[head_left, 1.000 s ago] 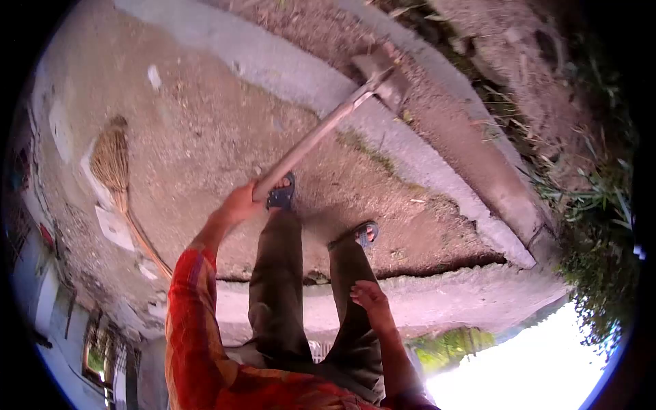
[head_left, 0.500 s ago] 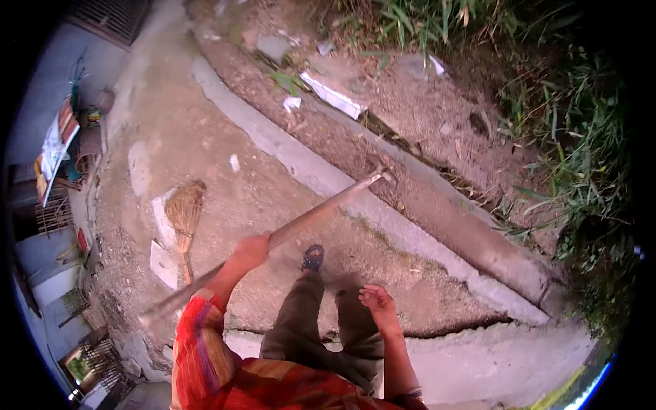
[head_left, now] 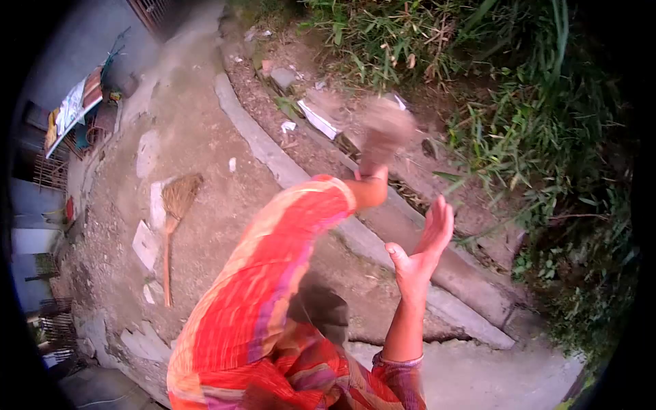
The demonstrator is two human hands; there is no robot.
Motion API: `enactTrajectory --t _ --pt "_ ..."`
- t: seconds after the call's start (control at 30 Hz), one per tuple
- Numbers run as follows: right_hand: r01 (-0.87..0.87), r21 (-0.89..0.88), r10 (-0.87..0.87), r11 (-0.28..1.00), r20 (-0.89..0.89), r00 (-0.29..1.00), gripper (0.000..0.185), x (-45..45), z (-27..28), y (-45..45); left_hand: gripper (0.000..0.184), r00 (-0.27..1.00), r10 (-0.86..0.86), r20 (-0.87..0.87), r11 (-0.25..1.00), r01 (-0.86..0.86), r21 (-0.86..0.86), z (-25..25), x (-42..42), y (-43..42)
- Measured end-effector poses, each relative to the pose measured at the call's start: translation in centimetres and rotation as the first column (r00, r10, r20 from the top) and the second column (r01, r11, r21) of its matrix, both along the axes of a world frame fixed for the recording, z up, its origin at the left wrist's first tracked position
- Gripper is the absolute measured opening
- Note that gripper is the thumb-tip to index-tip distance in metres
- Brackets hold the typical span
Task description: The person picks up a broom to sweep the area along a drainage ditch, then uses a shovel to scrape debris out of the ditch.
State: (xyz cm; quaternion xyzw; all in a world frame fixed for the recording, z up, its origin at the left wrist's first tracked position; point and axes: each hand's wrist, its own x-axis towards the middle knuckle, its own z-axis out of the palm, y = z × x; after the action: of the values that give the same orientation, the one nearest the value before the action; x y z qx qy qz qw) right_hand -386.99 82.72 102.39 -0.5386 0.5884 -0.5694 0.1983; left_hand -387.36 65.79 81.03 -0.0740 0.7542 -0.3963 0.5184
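Note:
My left arm, in a red and orange striped sleeve (head_left: 260, 266), reaches forward across the view. At its end my left hand (head_left: 388, 123) is a brownish smear of motion above the ditch, so its fingers and anything in them cannot be made out. Lower and to the right, my right hand (head_left: 424, 253) is raised with its fingers stretched out and the thumb apart, holding nothing. No long-handled hoe can be made out now.
A straw broom (head_left: 179, 198) lies on the dirt ground at left, beside pale slabs (head_left: 145, 244). A concrete curb (head_left: 253, 137) edges a ditch with debris and a white strip (head_left: 318, 119). Dense green plants (head_left: 526, 143) grow at right. A loaded rack (head_left: 75, 113) stands by the wall.
My left hand, earlier closed around the hoe's wooden handle at lower left, has swung forward and right. My right hand has risen from beside my leg and opened.

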Motion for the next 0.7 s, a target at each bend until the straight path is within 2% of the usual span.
enactTrajectory --t 0.03,0.07,0.1,0.17,0.2,0.23,0.27,0.3,0.33,0.37,0.4,0.43,0.47,0.5,0.53,0.57,0.6,0.63,0.67,0.7 --pt "0.011 -0.074 -0.014 0.997 -0.036 0.999 0.088 -1.0 1.3 0.9 0.030 0.999 -0.048 -0.015 0.981 0.044 -0.191 -3.5 -3.2 1.2" --pt "0.019 -0.148 -0.030 0.989 -0.070 0.997 0.092 -1.9 2.3 1.8 0.043 0.979 0.083 -0.186 0.968 -0.123 -0.219 -0.8 -4.9 4.6" --pt "0.021 -0.144 -0.033 0.989 -0.084 0.996 0.092 -2.9 3.2 2.6 0.040 0.971 0.092 -0.221 0.964 -0.142 -0.225 1.0 -6.4 7.2" --pt "0.031 -0.143 -0.021 0.989 0.070 0.997 0.082 -5.2 4.6 3.8 0.034 0.952 0.055 -0.302 0.968 -0.124 -0.216 3.3 -8.6 11.2" --pt "0.053 -0.176 -0.015 0.983 0.213 0.977 0.059 -7.4 3.7 4.6 0.032 0.931 0.049 -0.361 0.970 -0.130 -0.203 4.5 -8.7 12.6" --pt "-0.009 -0.114 0.034 0.993 0.222 0.975 0.035 -8.8 4.0 6.1 0.029 0.893 0.042 -0.449 0.977 -0.131 -0.170 4.3 -9.5 14.0" --pt "-0.104 -0.125 0.125 0.987 0.173 0.977 0.032 -10.0 4.1 6.6 0.027 0.820 0.055 -0.569 0.987 -0.132 -0.095 3.9 -10.2 15.4" --pt "-0.194 -0.124 0.210 0.973 0.129 0.969 0.028 -10.4 4.3 7.0 0.026 0.624 0.167 -0.763 0.985 -0.135 0.105 4.4 -10.0 16.5" --pt "-0.187 -0.114 0.203 0.976 0.143 0.969 0.025 -10.3 4.5 7.5 0.025 0.238 0.447 -0.862 0.887 0.003 0.461 4.9 -9.4 17.6" --pt "-0.193 -0.128 0.210 0.973 0.138 0.968 0.024 -9.7 4.4 8.1 0.024 -0.122 0.778 -0.617 0.613 0.366 0.700 5.2 -8.3 18.3" --pt "-0.199 -0.135 0.217 0.971 0.131 0.967 0.024 -9.3 4.4 8.6 0.024 -0.189 0.902 -0.388 0.417 0.611 0.673 4.0 -7.4 19.1" --pt "-0.207 -0.146 0.224 0.968 0.119 0.967 0.023 -9.0 4.3 9.1 0.025 -0.175 0.944 -0.281 0.318 0.717 0.620 2.4 -6.4 19.6" --pt "-0.158 -0.165 0.182 0.973 0.139 0.973 0.023 -8.5 3.9 9.7 0.026 -0.116 0.969 -0.218 0.232 0.726 0.647 -0.5 -5.5 20.3" --pt "-0.146 -0.161 0.167 0.976 0.129 0.977 0.023 -8.5 3.7 10.4 0.026 0.028 0.989 -0.144 0.110 0.515 0.850 -6.6 -4.6 21.3" --pt "-0.114 -0.177 0.139 0.978 0.135 0.981 0.023 -8.7 3.3 10.8 0.028 0.145 0.989 -0.031 -0.005 0.242 0.970 -10.0 -3.3 21.4" --pt "-0.086 -0.183 0.113 0.979 0.141 0.984 0.024 -8.9 3.0 11.3 0.041 -0.152 0.686 0.711 -0.694 0.156 0.703 -13.6 -1.3 21.3" --pt "-0.045 -0.177 0.075 0.983 0.167 0.983 0.025 -9.1 2.9 11.4 0.048 -0.374 0.207 0.904 -0.702 0.586 0.403 -13.5 1.2 21.1" --pt "-0.006 -0.167 0.039 0.986 0.195 0.980 0.026 -9.0 2.9 11.1 0.056 -0.304 -0.360 0.882 -0.382 0.910 0.158 -13.0 2.3 21.2" --pt "0.063 -0.163 -0.027 0.985 0.215 0.976 0.027 -8.6 3.3 10.6 0.056 -0.305 -0.382 0.872 -0.390 0.909 0.147 -12.3 1.8 20.6" --pt "0.071 -0.139 -0.039 0.988 0.218 0.975 0.027 -8.8 3.9 10.0 0.062 -0.147 -0.454 0.879 -0.259 0.965 0.028 -12.9 1.1 19.6"
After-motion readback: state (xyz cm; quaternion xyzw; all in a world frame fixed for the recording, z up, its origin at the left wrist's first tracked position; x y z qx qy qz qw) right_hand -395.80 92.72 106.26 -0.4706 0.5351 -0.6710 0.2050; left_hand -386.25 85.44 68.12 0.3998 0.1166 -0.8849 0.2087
